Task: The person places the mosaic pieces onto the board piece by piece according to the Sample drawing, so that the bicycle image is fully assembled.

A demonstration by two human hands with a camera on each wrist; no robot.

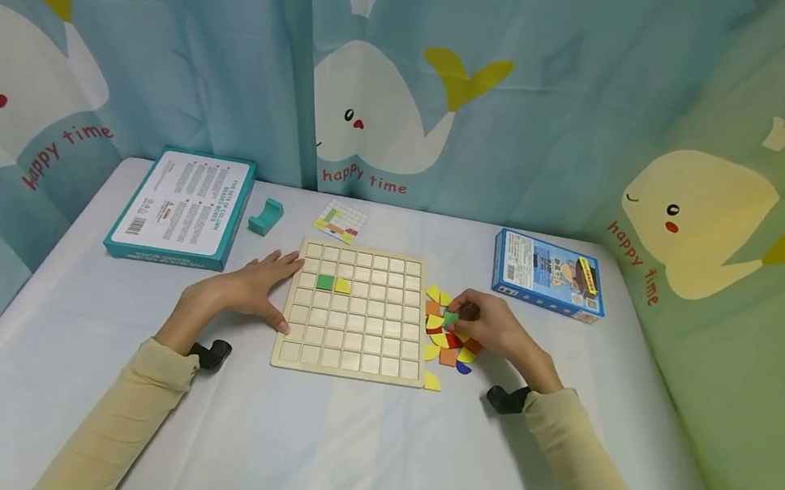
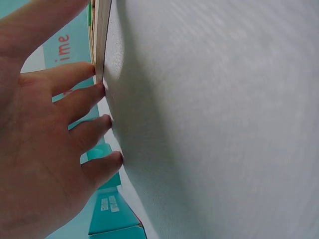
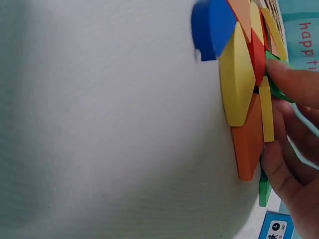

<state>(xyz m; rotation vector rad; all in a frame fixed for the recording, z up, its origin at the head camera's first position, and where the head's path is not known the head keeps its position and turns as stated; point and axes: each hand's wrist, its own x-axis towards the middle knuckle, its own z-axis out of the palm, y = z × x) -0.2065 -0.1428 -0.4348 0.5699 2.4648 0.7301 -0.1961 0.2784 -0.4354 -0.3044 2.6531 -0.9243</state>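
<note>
A wooden grid board (image 1: 351,340) lies flat in the middle of the table, with a green square tile (image 1: 325,282) and a yellow rounded tile (image 1: 342,285) in neighbouring cells near its upper left. Spread along the board's left edge, my left hand (image 1: 243,290) touches the rim with thumb and fingertips. My right hand (image 1: 493,323) is over the loose tiles right of the board, pinching a green tile (image 1: 450,318) between thumb and fingers. Around it lie yellow, red and orange tiles (image 1: 448,357) and a blue rounded tile (image 1: 463,368). Its fingertips partly hide the pile.
Behind the board lies a pattern card (image 1: 341,220). A teal curved block (image 1: 266,217) and a teal-edged box (image 1: 180,207) are at the back left. A blue box (image 1: 548,274) lies at the back right. Whale-printed curtains (image 1: 568,70) hang around the white table.
</note>
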